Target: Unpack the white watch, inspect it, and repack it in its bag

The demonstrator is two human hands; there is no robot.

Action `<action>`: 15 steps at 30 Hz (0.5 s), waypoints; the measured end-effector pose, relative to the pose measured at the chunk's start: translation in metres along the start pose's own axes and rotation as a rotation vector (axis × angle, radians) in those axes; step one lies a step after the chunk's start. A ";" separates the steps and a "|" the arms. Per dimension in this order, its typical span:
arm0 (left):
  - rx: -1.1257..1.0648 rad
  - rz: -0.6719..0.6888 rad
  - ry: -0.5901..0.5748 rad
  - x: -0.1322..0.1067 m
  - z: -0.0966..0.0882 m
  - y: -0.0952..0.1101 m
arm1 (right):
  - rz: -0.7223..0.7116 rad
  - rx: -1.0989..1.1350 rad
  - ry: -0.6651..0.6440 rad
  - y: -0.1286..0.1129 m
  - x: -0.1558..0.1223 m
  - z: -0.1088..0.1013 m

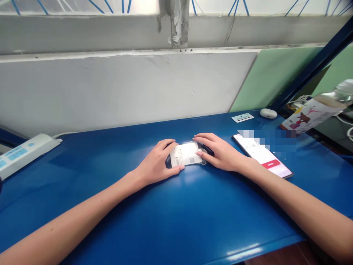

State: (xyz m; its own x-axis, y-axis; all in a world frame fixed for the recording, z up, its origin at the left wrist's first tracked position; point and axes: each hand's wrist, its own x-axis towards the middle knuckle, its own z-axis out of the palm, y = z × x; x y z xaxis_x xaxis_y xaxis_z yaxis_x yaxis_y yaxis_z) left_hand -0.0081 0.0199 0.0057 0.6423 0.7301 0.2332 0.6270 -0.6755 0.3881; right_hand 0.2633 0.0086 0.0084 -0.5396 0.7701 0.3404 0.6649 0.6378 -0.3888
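Note:
A small dark packet with a white printed label [183, 154] lies flat on the blue table [176, 213], with what looks like clear plastic over it. My left hand [157, 162] grips its left end, thumb along the near edge and fingers at the far side. At the opposite end, my right hand [219, 152] holds the packet between thumb and fingers. The thumb rests by a clear round piece at the label's right edge. Both palms hide parts of the packet's ends, so its full outline cannot be seen.
A lit phone [264, 154] lies beside my right forearm, partly blurred out. Behind it are a white card [242, 117] and a white earbud case [268, 113]. A bottle [314, 110] leans at the right. A white power strip [27, 152] sits at the left.

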 end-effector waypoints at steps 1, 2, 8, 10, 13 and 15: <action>0.007 0.001 -0.003 0.000 0.000 0.000 | -0.014 -0.024 -0.041 0.001 -0.001 -0.002; 0.017 0.002 -0.006 0.001 0.000 0.000 | -0.018 -0.038 -0.082 0.001 -0.001 -0.004; 0.064 -0.009 -0.015 0.001 0.004 -0.002 | 0.059 -0.072 -0.224 0.007 -0.002 -0.005; 0.075 -0.008 0.009 0.001 0.006 -0.003 | 0.071 -0.080 -0.229 0.009 -0.002 -0.004; 0.088 -0.009 0.027 0.000 0.007 -0.005 | 0.093 -0.069 -0.249 0.010 -0.001 -0.005; 0.089 -0.006 0.031 0.000 0.007 -0.005 | 0.108 -0.067 -0.268 0.010 -0.001 -0.007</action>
State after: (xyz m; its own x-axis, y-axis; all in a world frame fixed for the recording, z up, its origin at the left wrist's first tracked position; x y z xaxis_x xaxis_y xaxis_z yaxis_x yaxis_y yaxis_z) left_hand -0.0083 0.0227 -0.0027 0.6252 0.7361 0.2595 0.6683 -0.6766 0.3091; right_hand 0.2738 0.0136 0.0099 -0.5753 0.8159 0.0585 0.7536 0.5564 -0.3499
